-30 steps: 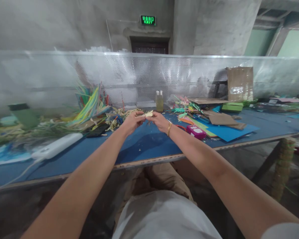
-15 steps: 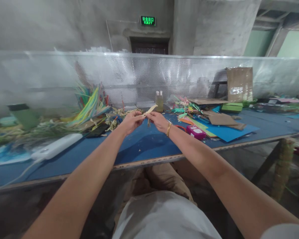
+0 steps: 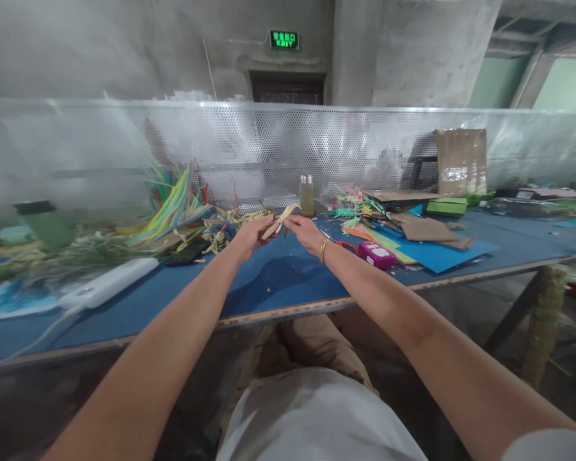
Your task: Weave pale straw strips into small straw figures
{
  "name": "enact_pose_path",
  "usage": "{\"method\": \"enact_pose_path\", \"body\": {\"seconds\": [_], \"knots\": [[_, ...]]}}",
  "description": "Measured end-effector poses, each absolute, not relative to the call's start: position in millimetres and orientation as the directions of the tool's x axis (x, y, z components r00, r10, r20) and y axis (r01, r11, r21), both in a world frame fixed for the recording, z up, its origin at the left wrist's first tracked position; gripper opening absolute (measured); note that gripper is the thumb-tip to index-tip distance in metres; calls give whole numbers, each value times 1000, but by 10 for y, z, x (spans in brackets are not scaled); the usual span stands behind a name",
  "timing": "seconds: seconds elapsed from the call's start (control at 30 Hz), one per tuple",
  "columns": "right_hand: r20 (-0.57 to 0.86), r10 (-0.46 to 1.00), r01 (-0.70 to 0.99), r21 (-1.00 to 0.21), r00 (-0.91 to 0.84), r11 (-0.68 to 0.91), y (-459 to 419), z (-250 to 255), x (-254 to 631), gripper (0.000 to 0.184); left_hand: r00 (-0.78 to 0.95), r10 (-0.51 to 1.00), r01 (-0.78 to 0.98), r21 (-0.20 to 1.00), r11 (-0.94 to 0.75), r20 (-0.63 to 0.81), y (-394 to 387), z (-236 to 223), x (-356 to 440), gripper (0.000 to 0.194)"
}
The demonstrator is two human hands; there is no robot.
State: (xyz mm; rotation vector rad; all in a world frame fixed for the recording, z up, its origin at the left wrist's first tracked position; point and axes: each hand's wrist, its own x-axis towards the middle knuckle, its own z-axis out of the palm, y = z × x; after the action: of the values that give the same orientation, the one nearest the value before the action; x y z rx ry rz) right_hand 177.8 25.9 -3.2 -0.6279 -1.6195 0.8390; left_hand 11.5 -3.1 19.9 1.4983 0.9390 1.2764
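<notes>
A pale, flat strip with a knot-like crossing [image 3: 280, 223] is held above the blue table [image 3: 288, 282], between my two hands. My left hand [image 3: 253, 235] is closed on its left part, with one pale end lying across the fingers. On the other side, my right hand [image 3: 306, 232] pinches the strip near the crossing, and a free end curls up above it. The strip looks like raffia or straw, but its exact material cannot be made out. My fingertips partly hide it.
A bottle [image 3: 306, 195] stands behind my hands. Left are bundled colourful strips [image 3: 173, 202], a white power strip [image 3: 110, 282] and a green cup [image 3: 45, 224]. Right are a magenta box [image 3: 377, 254], blue sheet [image 3: 444, 255] and cardboard [image 3: 427, 228]. A perforated metal screen [image 3: 269, 141] borders the back.
The strip's left end now lies visible across my left fingers, where before it was hidden. My left fingers have shifted slightly; my right hand stays almost in place.
</notes>
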Motion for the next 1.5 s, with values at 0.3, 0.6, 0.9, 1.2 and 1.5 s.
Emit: {"method": "enact_pose_path", "body": {"seconds": [0.3,0.6,0.9,1.2,1.5], "knots": [[562,795,37,-811,-228,584,125,35,1803,21,180,915,209,894,-395,362,-3,149,111,30],[462,872,4,-883,-165,468,155,-19,1764,37,363,823,228,816,-532,436,-62,149,122,28],[384,917,-56,-923,-110,380,103,59,1794,36,367,852,170,873,-456,373,-78,135,138,34],[412,890,16,-906,-194,423,79,89,1845,32,431,838,293,826,-481,335,-116,182,141,32],[411,911,-103,-908,-33,406,25,155,1834,23,426,863,294,861,-416,271,-142,217,128,28]]}}
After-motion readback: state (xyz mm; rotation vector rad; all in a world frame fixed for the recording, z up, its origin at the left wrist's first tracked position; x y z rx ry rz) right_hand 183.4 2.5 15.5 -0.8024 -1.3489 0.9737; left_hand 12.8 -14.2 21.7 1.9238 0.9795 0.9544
